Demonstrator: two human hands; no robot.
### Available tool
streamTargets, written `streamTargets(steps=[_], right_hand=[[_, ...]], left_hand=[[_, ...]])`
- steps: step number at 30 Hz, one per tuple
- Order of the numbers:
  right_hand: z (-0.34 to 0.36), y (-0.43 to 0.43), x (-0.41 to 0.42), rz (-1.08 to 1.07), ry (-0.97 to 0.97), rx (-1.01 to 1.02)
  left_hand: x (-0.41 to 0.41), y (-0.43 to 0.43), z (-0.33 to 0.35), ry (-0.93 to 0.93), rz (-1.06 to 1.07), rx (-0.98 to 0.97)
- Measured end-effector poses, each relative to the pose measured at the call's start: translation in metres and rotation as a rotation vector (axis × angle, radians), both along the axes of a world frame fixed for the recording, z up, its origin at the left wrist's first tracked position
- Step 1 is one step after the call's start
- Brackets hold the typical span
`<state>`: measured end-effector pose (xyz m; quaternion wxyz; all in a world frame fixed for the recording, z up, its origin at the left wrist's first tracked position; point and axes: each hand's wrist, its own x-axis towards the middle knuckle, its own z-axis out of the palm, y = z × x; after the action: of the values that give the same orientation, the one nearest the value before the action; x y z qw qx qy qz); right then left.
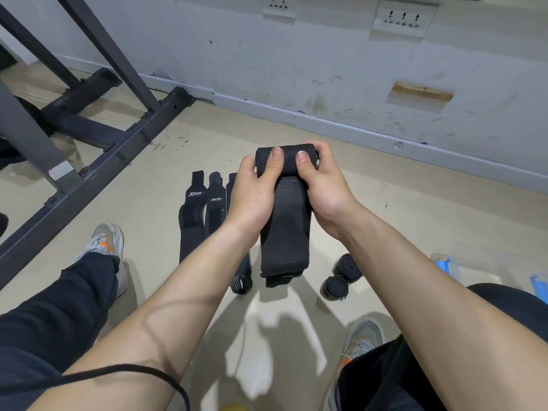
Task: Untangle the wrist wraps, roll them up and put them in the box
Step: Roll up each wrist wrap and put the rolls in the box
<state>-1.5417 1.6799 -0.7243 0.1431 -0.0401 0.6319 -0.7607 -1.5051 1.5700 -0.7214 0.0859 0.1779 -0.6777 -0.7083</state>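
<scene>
Left hand (252, 191) and right hand (321, 179) grip the wrist wrap (286, 232), rolled end up, tail hanging down

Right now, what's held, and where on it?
Both hands, left hand and right hand, grip the black wrist wrap at its rolled top end; the loose tail hangs below.

Scuffed grey wall (326, 69) with sockets (404, 19) — beige floor (166, 161), dark metal frame (98, 161) at left.

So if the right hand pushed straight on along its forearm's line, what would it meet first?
The right hand grips the rolled end of the wrist wrap, so that comes first. Beyond it the line looks free over bare floor to the wall skirting, though depth is unclear.
</scene>
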Motion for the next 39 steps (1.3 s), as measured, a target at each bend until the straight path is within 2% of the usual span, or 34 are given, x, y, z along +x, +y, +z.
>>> streamTargets(steps=[3, 6, 9, 11, 15, 19, 23, 27, 29, 34, 39], right_hand=[[0.002, 0.003, -0.004, 0.044, -0.014, -0.015], [0.01, 0.008, -0.007, 0.096, -0.042, 0.08], [0.007, 0.007, -0.01, 0.1, 0.028, 0.219], [0.004, 0.006, -0.009, 0.058, 0.092, 0.252], [-0.002, 0.007, -0.007, 0.033, 0.177, 0.252], [-0.006, 0.004, -0.004, 0.046, 0.204, 0.211], [-0.002, 0.003, -0.005, 0.036, 0.102, 0.085], [0.005, 0.006, -0.012, -0.009, -0.109, 0.137], [0.007, 0.01, -0.014, 0.015, -0.149, 0.157], [0.002, 0.014, -0.015, 0.073, -0.026, 0.216], [0.0, 0.008, -0.011, 0.032, -0.062, 0.185]], left_hand=[[-0.003, -0.005, -0.003, 0.046, -0.014, -0.058], [-0.003, -0.011, -0.004, 0.056, -0.088, -0.12], [0.0, -0.01, -0.007, 0.063, -0.17, -0.17], [0.001, -0.008, -0.008, 0.049, -0.176, -0.146], [-0.001, -0.005, -0.006, -0.069, -0.124, 0.037], [-0.002, -0.005, -0.008, -0.059, -0.077, -0.048], [-0.004, -0.009, -0.006, 0.02, -0.082, 0.045], [-0.004, -0.008, -0.008, 0.062, -0.108, -0.066], [-0.003, -0.007, -0.009, 0.064, -0.12, -0.079], [-0.001, -0.006, -0.013, 0.03, -0.104, 0.078], [-0.004, 0.0, -0.015, -0.119, -0.076, 0.289]])
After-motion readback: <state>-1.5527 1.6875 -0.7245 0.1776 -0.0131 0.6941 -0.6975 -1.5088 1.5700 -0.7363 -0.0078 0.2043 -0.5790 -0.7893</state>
